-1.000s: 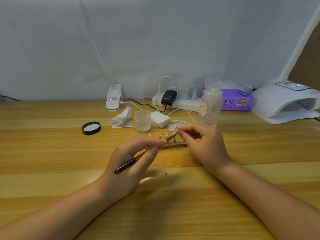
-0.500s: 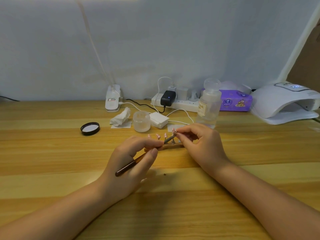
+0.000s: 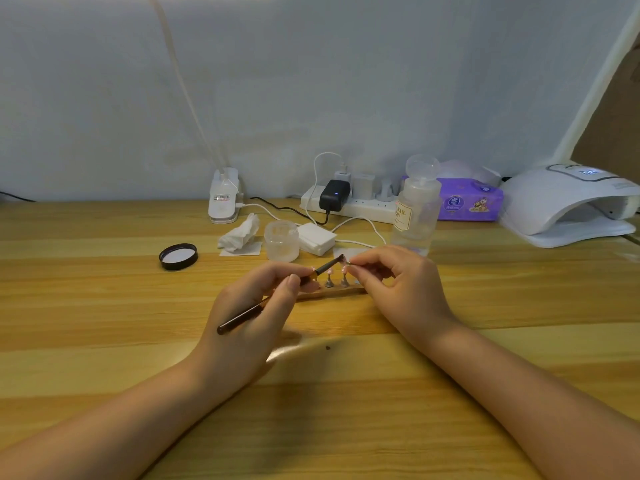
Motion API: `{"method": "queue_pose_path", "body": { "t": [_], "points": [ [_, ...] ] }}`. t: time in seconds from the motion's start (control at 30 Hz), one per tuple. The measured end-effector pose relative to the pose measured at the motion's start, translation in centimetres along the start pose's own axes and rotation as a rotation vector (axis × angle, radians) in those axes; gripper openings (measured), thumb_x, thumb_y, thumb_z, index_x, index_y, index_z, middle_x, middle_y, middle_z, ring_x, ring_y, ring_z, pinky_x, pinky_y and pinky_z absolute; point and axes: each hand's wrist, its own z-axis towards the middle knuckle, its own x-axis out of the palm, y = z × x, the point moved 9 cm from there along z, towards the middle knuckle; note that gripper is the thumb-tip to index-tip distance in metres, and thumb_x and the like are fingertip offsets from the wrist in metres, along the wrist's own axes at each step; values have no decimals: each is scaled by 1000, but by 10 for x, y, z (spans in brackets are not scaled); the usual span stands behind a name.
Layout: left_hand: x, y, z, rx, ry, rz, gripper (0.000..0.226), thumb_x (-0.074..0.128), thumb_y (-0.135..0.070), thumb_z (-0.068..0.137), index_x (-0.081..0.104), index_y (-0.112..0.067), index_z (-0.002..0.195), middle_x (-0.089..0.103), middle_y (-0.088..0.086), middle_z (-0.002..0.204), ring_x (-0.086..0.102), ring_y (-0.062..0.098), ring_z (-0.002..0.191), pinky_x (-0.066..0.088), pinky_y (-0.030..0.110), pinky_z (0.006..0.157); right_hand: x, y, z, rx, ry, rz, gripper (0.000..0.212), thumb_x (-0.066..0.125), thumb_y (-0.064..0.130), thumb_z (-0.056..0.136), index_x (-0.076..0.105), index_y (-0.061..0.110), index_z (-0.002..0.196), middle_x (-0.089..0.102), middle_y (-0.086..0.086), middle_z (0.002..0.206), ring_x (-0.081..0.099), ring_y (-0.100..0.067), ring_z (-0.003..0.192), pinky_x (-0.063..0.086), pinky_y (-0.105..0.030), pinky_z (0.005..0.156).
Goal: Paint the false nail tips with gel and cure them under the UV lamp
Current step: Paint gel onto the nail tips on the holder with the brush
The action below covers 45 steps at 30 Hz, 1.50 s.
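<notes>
Two bare hands meet over a wooden table point(image 3: 104, 306), the left hand point(image 3: 249, 317) with fingers curled around a dark nail brush point(image 3: 277, 299) whose tip touches a pink false nail tip point(image 3: 344, 260) pinched between the thumb and forefinger of the right hand point(image 3: 398, 289). Just below them, more nail tips point(image 3: 329, 271) stand on small pegs on a wooden holder point(image 3: 332, 292). An open gel jar point(image 3: 281, 240) sits just behind, its black lid point(image 3: 178, 257) off to the left, while the white UV lamp point(image 3: 568, 206) rests well apart at the table's far right.
</notes>
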Motion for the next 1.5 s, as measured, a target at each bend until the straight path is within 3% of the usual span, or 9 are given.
{"method": "queue_pose_path", "body": {
  "t": [0.17, 0.33, 0.47, 0.6, 0.8, 0.97, 1.2, 1.37, 1.5],
  "points": [
    [-3, 0, 0, 9, -17, -56, 27, 52, -34, 91, 68, -19, 107, 76, -2, 100, 69, 15, 101, 53, 24, 86, -1, 0, 0, -9, -11, 2, 9, 74, 4, 79, 75, 7, 87, 69, -2, 80, 61, -9, 73, 50, -21, 69],
    [1, -2, 0, 31, 11, -79, 22, 55, -28, 92, 69, -17, 106, 76, -5, 98, 70, 9, 99, 49, 12, 82, -1, 2, 0, -17, -17, 9, 8, 75, 3, 78, 75, 7, 86, 69, -3, 78, 59, -9, 71, 48, -16, 67],
    [-2, 5, 0, 7, -11, -41, 25, 51, -38, 92, 70, -27, 106, 75, -8, 100, 69, 10, 100, 51, 15, 82, -1, 3, 0, -29, -3, 1, 8, 74, 4, 79, 75, 7, 86, 69, -2, 79, 61, -11, 72, 50, -21, 68],
    [0, 14, -3, -61, 26, -7, 27, 45, -53, 96, 64, -46, 114, 70, -16, 114, 65, 5, 107, 53, 17, 79, -2, 4, 0, -32, -11, 4, 8, 74, 4, 79, 75, 8, 87, 69, -1, 79, 61, -8, 72, 49, -17, 68],
    [1, 11, -3, -34, 31, 19, 29, 46, -58, 94, 63, -48, 115, 69, -17, 115, 65, 8, 110, 51, 24, 84, -2, 5, 0, -35, -7, 9, 8, 74, 4, 79, 75, 7, 87, 70, -2, 79, 61, -10, 72, 50, -22, 67],
    [1, 12, -1, -41, 28, -2, 25, 46, -51, 95, 64, -48, 113, 70, -17, 113, 66, 7, 108, 53, 18, 82, 0, 3, 0, -15, 3, 19, 9, 73, 4, 81, 74, 8, 89, 70, -1, 80, 60, -10, 73, 50, -22, 67],
    [1, 8, -3, -23, 33, 22, 29, 46, -63, 92, 62, -52, 113, 69, -18, 115, 64, 7, 110, 53, 28, 89, -1, 5, 0, -15, -7, 25, 8, 73, 3, 80, 74, 6, 87, 69, -2, 79, 60, -9, 72, 48, -15, 66],
    [0, 8, -2, -27, 23, 10, 25, 47, -52, 92, 64, -52, 110, 70, -18, 111, 66, 6, 106, 55, 23, 84, -1, 1, -1, 18, -1, 35, 8, 72, 4, 82, 74, 7, 89, 69, -3, 80, 61, -11, 73, 50, -21, 68],
    [-1, 9, -3, -23, 12, 30, 26, 47, -49, 94, 64, -47, 113, 70, -14, 113, 65, 11, 110, 52, 36, 92, -1, 0, -1, 26, 2, 39, 9, 71, 4, 82, 74, 7, 91, 69, -3, 82, 62, -11, 74, 51, -21, 69]
  ]
}}
